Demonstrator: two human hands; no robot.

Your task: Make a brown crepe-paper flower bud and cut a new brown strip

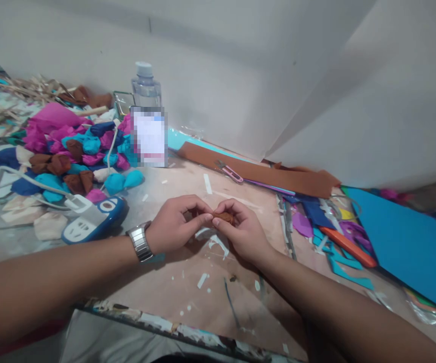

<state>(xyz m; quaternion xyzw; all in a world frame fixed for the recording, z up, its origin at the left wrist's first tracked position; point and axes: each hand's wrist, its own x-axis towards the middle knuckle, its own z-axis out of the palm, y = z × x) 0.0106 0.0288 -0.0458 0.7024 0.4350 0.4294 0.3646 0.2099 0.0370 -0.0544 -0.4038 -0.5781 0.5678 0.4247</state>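
1. Piece point(225, 218), brown and bunched, sits between the hands over the middle of the board point(248, 315); I judge it unfinished.
2. Left hand point(180, 224): thumb and forefinger pinched together at its left end. Right hand point(246, 229): thumb and curled fingers closed about it.
3. Done, apparently: a heap point(79, 143) of bunched lumps in pink, blue, brown and cream, at left.
4. Left over: a brown strip point(255, 171), lying flat with snips point(230, 171) on it. Any count outstanding, I cannot tell.
5. Surface: board marked with white scraps and stains, its near edge ragged. Socket block point(92, 222) beside the heap; blue sheet point(410, 242) and offcuts point(348, 277) at right.
6. Room: pale wall point(210, 65) behind; bottle point(146, 91) and blurred screen point(149, 138) before it.
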